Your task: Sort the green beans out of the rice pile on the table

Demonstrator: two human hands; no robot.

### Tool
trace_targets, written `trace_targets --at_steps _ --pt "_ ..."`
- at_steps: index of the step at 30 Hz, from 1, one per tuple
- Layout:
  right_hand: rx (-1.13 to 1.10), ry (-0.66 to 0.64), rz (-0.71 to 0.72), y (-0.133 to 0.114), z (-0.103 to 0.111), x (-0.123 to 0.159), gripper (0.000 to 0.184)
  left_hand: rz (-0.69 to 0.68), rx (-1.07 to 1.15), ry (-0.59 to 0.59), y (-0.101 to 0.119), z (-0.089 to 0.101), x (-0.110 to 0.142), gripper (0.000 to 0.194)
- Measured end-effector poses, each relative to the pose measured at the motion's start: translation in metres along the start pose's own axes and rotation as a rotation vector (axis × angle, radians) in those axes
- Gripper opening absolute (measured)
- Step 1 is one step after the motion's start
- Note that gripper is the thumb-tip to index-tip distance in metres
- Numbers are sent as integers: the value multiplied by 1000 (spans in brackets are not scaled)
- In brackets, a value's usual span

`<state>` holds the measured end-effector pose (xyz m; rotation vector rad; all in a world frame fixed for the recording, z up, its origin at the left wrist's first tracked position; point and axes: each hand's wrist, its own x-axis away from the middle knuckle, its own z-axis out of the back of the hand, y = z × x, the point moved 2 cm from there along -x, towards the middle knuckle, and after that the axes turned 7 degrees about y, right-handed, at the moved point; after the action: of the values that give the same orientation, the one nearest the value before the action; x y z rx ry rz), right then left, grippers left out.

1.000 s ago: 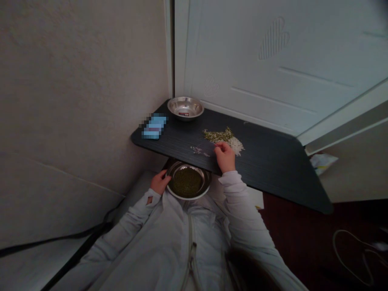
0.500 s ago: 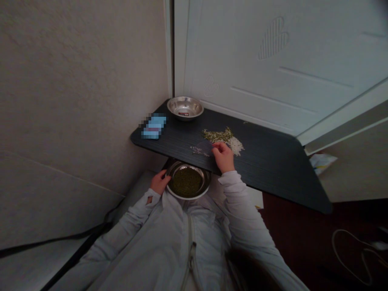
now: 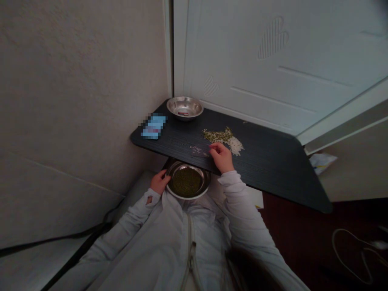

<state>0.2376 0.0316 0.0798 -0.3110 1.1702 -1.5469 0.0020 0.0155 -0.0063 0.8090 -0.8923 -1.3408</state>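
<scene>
In my lap rests a metal bowl (image 3: 206,188) with many small green beans (image 3: 187,182) inside, partly under the table edge. My left hand (image 3: 159,182) grips its left rim, thumb over the edge. Above the dark table (image 3: 266,161), my right hand (image 3: 222,157) pinches what looks like a thin clear plastic piece (image 3: 200,154), hard to make out against the dark top. Scattered white grains (image 3: 195,149) lie around that piece. Just beyond my right fingers are a heap of mixed green beans and pale grains (image 3: 217,135) and a white grain pile (image 3: 236,145).
A second metal bowl (image 3: 185,106) stands at the far left of the table, a small dark red item inside. Beside it lies a blurred-out blue object (image 3: 154,127). A wall bounds the left; a white door (image 3: 242,60) rises behind. A cable (image 3: 335,250) lies on the floor.
My right hand has shifted slightly left and toward me, and the clear piece has tilted flatter with it. My left hand and the bowl stay in place.
</scene>
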Motion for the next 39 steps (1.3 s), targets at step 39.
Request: trace_targets --at_steps 39 --pt "-32 -41 97 -36 -32 31 27 9 47 9 -7 -1 -3 39"
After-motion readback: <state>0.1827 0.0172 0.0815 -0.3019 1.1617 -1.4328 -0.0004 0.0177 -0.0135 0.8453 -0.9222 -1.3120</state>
